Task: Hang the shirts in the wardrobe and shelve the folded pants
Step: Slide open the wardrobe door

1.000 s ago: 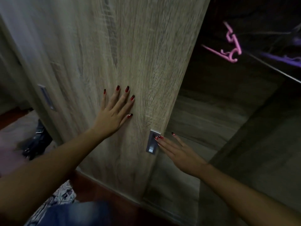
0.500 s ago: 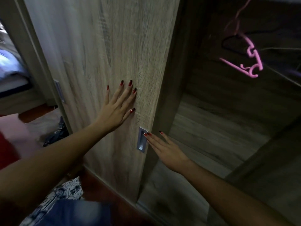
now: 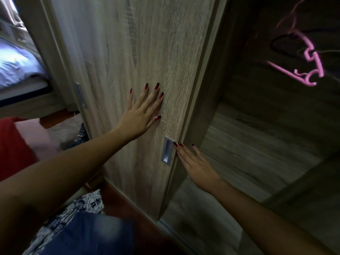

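A light wood sliding wardrobe door [image 3: 139, 52] fills the middle of the view. My left hand [image 3: 141, 115] lies flat on its face with fingers spread. My right hand [image 3: 195, 164] has straight fingers against the door's right edge, beside a recessed metal handle [image 3: 167, 151]. To the right the wardrobe interior [image 3: 257, 144] is dark, with a wooden shelf and back panel. A pink hanger [image 3: 301, 70] hangs at the upper right, with a dark hanger behind it. No shirts or pants are in my hands.
A bed with blue bedding [image 3: 16, 65] shows at far left past the door. A red garment [image 3: 12, 146] and a dark bag [image 3: 81, 135] lie on the floor at left. Patterned cloth [image 3: 73, 208] and blue denim [image 3: 88, 234] sit at the bottom.
The door has slid left with both hands on it, exposing more of the wardrobe interior. The bed has come into view at left.
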Demonstrator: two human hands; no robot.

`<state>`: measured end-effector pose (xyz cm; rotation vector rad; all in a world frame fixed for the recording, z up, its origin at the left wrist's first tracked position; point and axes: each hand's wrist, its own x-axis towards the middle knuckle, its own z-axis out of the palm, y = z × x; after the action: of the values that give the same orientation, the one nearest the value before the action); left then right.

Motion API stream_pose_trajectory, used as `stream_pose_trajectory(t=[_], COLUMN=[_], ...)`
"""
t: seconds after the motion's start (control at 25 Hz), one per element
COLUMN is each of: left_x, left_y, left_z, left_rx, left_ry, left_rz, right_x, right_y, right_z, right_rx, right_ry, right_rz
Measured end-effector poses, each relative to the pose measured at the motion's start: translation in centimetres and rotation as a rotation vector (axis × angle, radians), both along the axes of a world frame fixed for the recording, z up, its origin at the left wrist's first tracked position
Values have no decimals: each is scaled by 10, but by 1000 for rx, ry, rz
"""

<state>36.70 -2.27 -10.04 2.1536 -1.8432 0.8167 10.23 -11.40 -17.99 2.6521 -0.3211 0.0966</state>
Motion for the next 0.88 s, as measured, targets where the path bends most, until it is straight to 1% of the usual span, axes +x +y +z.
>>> stream_pose_trajectory(t=[0.28, 0.36, 0.44, 0.6, 0.72, 0.8, 0.88], left_x=[-22, -30, -36, -37, -31, -16, 11], left_y=[24, 42, 61, 124, 181, 216, 258], left_z=[1, -4, -13, -30, -37, -44, -54], left_rx=[54, 57, 73, 77, 42, -4, -100], left_ry=[81, 108, 180, 333, 446, 513, 569], left_rz=[99, 162, 215, 403, 562, 637, 719], right_x=[2, 3, 6, 29, 63, 91, 125], right_y=[13, 19, 25, 47, 70, 86, 110], right_z=[10, 12, 11, 4, 1, 2, 7], right_rx=[54, 84, 138, 262, 380, 444, 496], right_ry=[-42, -99, -178, -227, -258, -273, -273], right_rz=[14, 19, 34, 110, 193, 231, 276])
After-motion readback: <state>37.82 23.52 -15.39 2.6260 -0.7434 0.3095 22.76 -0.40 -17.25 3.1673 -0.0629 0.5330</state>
